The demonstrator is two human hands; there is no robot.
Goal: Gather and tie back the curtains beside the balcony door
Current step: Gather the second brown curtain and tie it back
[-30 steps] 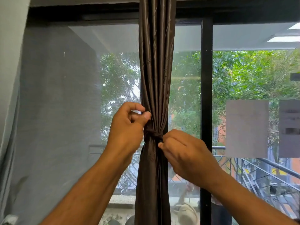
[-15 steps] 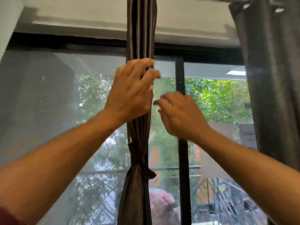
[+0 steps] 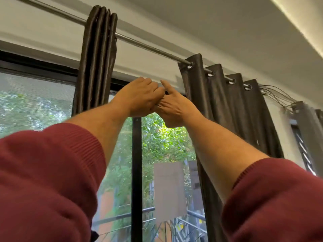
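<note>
Curtains hang from a rod (image 3: 153, 49) that slopes across the top of the view: the left curtain (image 3: 97, 55) is bunched into a narrow column of tight folds against the left of the door frame (image 3: 136, 172), while the right curtain (image 3: 227, 109) hangs looser, its eyelets threaded along the rod and its folds spread wider. Both are dark brown with a slight sheen. Between them, both hands are raised in front of the top of the door frame, clear of either curtain. The left hand (image 3: 139, 100) shows its back, with the fingers curled over toward the right hand; whether they pinch anything I cannot tell, since the fingertips are hidden behind the knuckles. The right hand (image 3: 173, 107) touches the left at the fingers, its forefinger sticking up and its other fingers folded toward the left hand; a small dark speck shows where the two meet, too small to name, so its grip is also unclear. Neither hand touches the rod. Red sleeves (image 3: 49, 180) are pushed up the forearms and fill the lower corners. Behind the arms, the glass shows green trees (image 3: 162, 142) and a railing (image 3: 122, 217) outside. Thin wires (image 3: 277, 96) trail from the rod's right end toward another dark curtain panel (image 3: 307, 130) at the far right.
</note>
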